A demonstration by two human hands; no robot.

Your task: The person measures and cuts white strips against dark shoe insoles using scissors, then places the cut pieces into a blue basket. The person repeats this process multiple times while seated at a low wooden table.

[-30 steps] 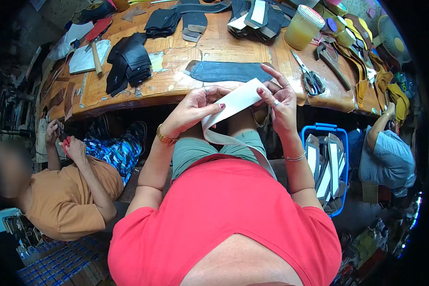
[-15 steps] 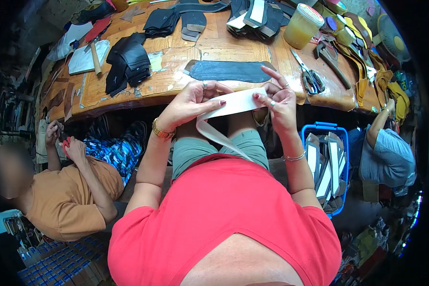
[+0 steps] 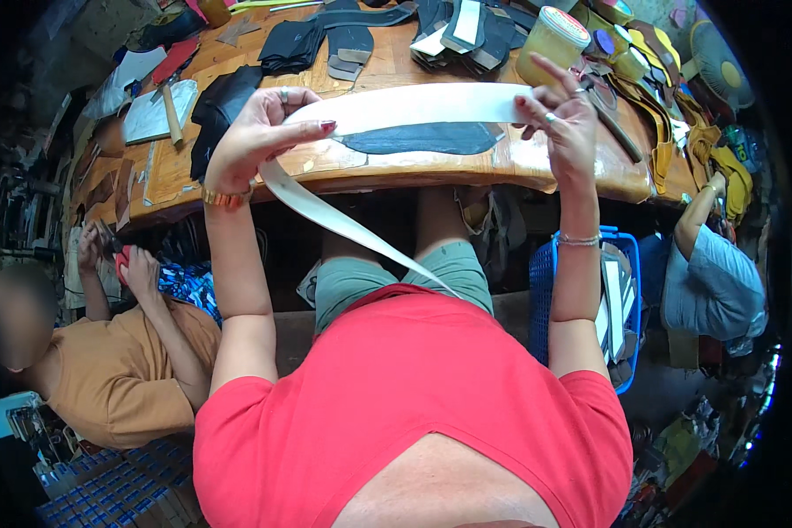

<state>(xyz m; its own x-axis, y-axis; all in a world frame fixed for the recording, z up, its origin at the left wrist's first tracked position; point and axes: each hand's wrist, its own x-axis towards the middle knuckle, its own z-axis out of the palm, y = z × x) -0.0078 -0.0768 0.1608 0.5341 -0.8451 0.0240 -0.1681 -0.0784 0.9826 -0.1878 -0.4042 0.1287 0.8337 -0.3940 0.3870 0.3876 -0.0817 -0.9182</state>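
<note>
A long, flat, pliable white strip [image 3: 422, 104] spans the gap between the two hands' fingers, above the brown wooden worktop [image 3: 532, 163]. The left hand [image 3: 253, 141] has thumb and fingers nearly closed, pinching the strip partway along; below those fingers it turns back and trails down to the lap. The right hand [image 3: 570, 132] grips the strip's end between thumb and fingertip, with other fingers raised and spread.

Just beyond the strip, between the two sets of fingers, a dark blue-grey elongated panel [image 3: 418, 139] lies on the worktop, partly covered from view. Beside the left fingers is a stack of black pieces [image 3: 223, 110]; well below the right fingers stands a blue plastic basket [image 3: 541, 282].

The strip looks light, thin and floppy, likely to crease rather than break. Pinching near the end and by the edges should suit it; its slipperiness cannot be judged.
</note>
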